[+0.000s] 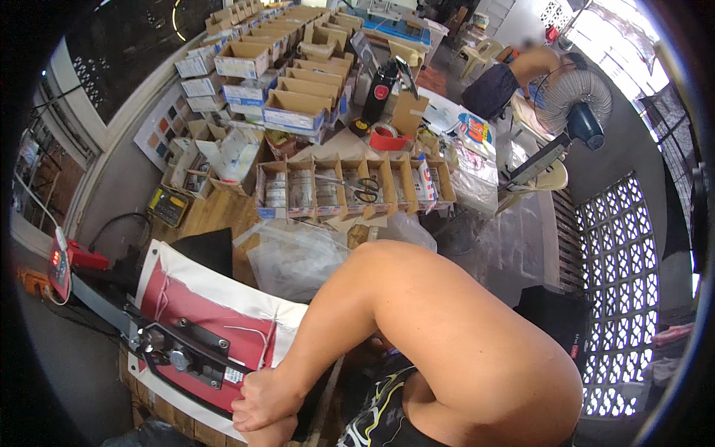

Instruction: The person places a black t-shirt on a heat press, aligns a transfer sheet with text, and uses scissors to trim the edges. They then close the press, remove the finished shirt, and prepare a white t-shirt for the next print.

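Observation:
A heat press (pixel 194 335) with a red top plate, black lever and metal fittings stands at the lower left, with white cloth around its edges. My right hand (pixel 264 391) is closed on the end of the press's black handle, my right arm reaching across the view. Just beneath it, at the lower edge, my left hand (pixel 272 428) is mostly hidden by the right one, so its fingers cannot be made out. A red control box (pixel 86 253) with a lit display sits at the press's back left.
A divided cardboard box (pixel 305 194) holding scissors (pixel 365 190) lies behind loose plastic sheets (pixel 283 257). Several open cartons (pixel 290 112) fill the back table (pixel 216 238). A fan (pixel 570 104) stands at the right, near another person (pixel 491 86) in dark shorts.

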The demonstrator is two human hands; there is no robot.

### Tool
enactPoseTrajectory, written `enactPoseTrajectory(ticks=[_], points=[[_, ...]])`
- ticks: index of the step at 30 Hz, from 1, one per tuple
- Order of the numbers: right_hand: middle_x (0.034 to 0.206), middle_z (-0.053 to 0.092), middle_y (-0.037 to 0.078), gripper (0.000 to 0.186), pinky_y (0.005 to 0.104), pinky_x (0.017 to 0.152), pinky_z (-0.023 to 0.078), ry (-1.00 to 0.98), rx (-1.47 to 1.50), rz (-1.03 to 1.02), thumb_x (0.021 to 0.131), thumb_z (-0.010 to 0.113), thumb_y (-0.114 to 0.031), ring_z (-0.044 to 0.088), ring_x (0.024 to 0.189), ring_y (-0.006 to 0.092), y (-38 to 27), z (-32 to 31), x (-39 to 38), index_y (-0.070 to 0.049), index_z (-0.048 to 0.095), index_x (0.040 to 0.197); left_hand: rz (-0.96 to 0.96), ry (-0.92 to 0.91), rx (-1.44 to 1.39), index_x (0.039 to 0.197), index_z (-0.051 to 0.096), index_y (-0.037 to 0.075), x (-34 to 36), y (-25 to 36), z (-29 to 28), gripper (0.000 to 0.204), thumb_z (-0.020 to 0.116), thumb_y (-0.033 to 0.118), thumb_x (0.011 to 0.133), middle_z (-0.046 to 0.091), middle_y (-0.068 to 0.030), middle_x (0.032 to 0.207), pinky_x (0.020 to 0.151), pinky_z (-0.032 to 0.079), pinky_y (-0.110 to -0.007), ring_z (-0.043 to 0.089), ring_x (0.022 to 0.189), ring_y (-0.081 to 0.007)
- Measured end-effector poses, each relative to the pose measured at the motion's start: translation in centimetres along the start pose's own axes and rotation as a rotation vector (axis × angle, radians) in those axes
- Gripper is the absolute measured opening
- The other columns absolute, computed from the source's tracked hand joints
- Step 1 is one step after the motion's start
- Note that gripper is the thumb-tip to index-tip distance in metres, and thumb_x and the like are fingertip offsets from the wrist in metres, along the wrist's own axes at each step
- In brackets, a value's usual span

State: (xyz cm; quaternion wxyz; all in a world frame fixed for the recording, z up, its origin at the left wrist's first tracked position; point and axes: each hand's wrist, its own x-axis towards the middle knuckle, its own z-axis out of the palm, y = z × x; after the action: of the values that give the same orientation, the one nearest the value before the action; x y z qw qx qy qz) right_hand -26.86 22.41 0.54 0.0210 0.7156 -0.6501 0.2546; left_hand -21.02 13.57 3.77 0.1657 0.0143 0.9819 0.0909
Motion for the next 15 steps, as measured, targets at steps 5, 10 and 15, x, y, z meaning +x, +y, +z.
enactPoseTrajectory(ticks=[5, 10, 15], points=[[0.098, 0.065, 0.009, 0.038, 0.0426, 0.052, 0.056, -0.097, -0.016, 0.099, 0.070, 0.071, -0.021, 0.072, 0.077, 0.0272, -0.9, 0.0, 0.5, -0.013, 0.061, 0.105, -0.024, 0.019, 0.029, 0.112, 0.067, 0.004, -0.3, 0.5, -0.1, 0.034, 0.067, 0.023, 0.084, 0.065, -0.0180, 0.119, 0.087, 0.052, -0.048, 0.063, 0.108, -0.0362], [0.102, 0.065, 0.007, 0.044, 0.0478, 0.059, 0.058, -0.167, -0.070, 0.226, 0.066, 0.075, -0.017, 0.072, 0.085, 0.0294, -1.5, -0.2, 1.4, -0.016, 0.061, 0.108, -0.010, 0.047, 0.041, 0.112, 0.067, 0.004, -0.8, 0.2, -0.3, 0.034, 0.067, 0.023, 0.084, 0.065, -0.0180, 0.118, 0.087, 0.052, -0.048, 0.063, 0.107, -0.0361], [0.101, 0.064, 0.009, 0.043, 0.0459, 0.056, 0.057, -0.115, -0.071, 0.138, 0.069, 0.072, -0.023, 0.072, 0.082, 0.0307, -0.8, 0.7, 0.6, -0.014, 0.058, 0.108, -0.014, 0.056, 0.011, 0.111, 0.067, 0.004, -0.8, -0.6, -0.2, 0.033, 0.067, 0.022, 0.084, 0.065, -0.0179, 0.117, 0.087, 0.052, -0.048, 0.063, 0.107, -0.0360]])
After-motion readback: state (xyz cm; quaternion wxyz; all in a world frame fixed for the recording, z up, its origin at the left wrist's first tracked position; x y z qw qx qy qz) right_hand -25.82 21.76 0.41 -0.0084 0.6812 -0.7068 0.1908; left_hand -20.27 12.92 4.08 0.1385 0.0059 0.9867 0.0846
